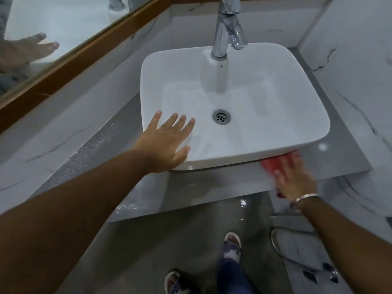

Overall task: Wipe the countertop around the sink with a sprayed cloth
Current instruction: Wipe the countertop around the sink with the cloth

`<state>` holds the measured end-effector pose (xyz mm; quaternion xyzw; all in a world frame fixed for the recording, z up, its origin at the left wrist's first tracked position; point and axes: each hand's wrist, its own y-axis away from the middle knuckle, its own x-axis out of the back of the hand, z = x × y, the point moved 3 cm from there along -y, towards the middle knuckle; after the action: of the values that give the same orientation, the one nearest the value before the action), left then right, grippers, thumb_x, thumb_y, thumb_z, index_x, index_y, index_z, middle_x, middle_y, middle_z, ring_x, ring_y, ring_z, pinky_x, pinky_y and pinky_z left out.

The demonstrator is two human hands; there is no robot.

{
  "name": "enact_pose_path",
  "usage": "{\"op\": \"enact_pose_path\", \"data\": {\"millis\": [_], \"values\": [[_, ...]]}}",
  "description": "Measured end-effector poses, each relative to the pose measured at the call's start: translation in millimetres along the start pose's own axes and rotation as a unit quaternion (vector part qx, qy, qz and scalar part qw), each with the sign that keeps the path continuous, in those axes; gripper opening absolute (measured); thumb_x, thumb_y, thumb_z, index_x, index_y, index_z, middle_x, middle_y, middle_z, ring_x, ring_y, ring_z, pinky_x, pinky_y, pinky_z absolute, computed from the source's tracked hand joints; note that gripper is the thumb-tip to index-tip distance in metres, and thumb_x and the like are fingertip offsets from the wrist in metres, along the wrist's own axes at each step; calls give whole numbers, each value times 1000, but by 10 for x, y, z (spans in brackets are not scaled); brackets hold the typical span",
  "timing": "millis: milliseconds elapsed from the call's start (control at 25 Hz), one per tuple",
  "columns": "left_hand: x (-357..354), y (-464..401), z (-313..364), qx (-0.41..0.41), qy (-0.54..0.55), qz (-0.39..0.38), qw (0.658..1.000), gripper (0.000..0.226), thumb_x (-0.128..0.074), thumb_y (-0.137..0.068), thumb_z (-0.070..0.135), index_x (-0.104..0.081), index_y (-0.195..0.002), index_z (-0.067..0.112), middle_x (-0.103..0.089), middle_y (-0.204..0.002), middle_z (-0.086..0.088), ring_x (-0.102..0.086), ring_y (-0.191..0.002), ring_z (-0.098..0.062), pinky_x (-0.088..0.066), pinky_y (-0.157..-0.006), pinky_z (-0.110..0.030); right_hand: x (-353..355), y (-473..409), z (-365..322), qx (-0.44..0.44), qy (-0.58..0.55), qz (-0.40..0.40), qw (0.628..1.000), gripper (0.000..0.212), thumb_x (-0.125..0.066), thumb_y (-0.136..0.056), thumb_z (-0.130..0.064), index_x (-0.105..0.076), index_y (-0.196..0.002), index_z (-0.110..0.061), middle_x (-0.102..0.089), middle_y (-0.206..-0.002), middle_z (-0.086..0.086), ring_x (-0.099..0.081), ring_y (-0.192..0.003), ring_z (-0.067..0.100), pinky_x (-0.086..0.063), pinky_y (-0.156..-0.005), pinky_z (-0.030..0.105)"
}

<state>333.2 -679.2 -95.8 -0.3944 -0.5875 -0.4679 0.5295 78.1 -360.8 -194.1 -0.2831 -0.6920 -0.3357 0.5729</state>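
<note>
A white rectangular basin (307, 98) sits on a grey countertop (343, 153). My left hand (167, 141) rests flat on the basin's near left corner, fingers spread, holding nothing. My right hand (297, 181) presses a red cloth (275, 162) onto the narrow strip of countertop in front of the basin's near right corner. That hand is blurred, and the cloth pokes out past the fingers and partly under the basin's rim. A metal bangle circles the right wrist.
A tall chrome tap (224, 32) rises at the basin's far edge. A wood-framed mirror (63, 60) runs along the left wall. Marble-patterned walls close in the right side. Below the counter edge are my sandalled feet (231, 247) and a metal hose (284, 253).
</note>
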Motion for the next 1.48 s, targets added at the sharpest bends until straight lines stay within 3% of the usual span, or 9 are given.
{"op": "enact_pose_path", "data": {"millis": [160,360,520,760,920,1080,1240,1360,1480], "values": [[-19,-28,-9,-1,-4,-5,1000,72,-14,-96,57,-10,-158,21,-21,-164,-9,-15,-151,-30,-1,-120,-59,-41,-111,-341,-156,32,17,987,68,-6,-93,-41,-23,-154,-17,-17,-164,16,-9,-150,41,-6,-120,55],[43,20,13,-6,0,-19,1000,74,-10,-94,54,-12,-159,18,-25,-162,-11,-17,-150,-30,-2,-120,-59,-466,1021,-2391,207,5,-16,978,62,-46,-85,-38,-41,-144,-20,-42,-152,20,-30,-140,43,-23,-117,58],[53,24,11,-7,7,-37,999,74,-12,-95,55,-13,-159,18,-25,-162,-11,-16,-150,-30,-1,-121,-59,-367,893,-1874,337,6,-84,938,62,-50,-87,-46,-41,-146,-30,-37,-158,10,-37,-142,35,-33,-113,50],[79,13,17,-7,29,-64,998,74,-6,-97,58,-16,-159,19,-25,-161,-11,-19,-149,-32,-4,-120,-61,191,-507,945,-17,-29,-18,999,59,-46,-97,-33,-33,-151,-13,-23,-160,24,-23,-146,44,-28,-114,60],[119,13,44,-2,12,-86,996,72,-13,-97,53,-22,-158,15,-29,-160,-13,-23,-148,-34,-6,-120,-61,171,-657,726,-224,-66,30,972,60,-47,-98,-31,-30,-152,-10,-20,-159,29,-19,-145,48,-15,-118,56],[139,11,57,8,-2,-114,993,73,-11,-94,52,-17,-159,17,-26,-162,-11,-18,-150,-31,0,-121,-57,-203,269,-921,12,-64,-46,997,66,-51,-84,-35,-43,-145,-12,-36,-151,31,-28,-140,50,-13,-116,53],[132,0,66,18,-9,-132,991,74,-6,-93,54,-11,-159,20,-22,-163,-10,-14,-151,-29,4,-121,-56,-320,822,-2029,318,-65,-183,928,68,-43,-91,-37,-17,-154,-29,0,-166,13,2,-151,38,17,-117,45],[140,-8,62,20,-25,-141,989,75,-5,-92,53,-7,-160,21,-19,-164,-9,-12,-151,-29,5,-121,-55,-226,596,-1709,404,-27,-151,902,68,-53,-89,-43,-32,-151,-26,-21,-163,14,-23,-148,37,-14,-121,50],[135,-22,64,20,-33,-134,990,75,-6,-91,53,-6,-160,22,-18,-165,-8,-10,-152,-28,5,-121,-56,-55,95,-624,346,20,-111,931,66,-58,-80,-40,-48,-142,-21,-54,-143,17,-61,-112,44,-57,-82,53]]}}
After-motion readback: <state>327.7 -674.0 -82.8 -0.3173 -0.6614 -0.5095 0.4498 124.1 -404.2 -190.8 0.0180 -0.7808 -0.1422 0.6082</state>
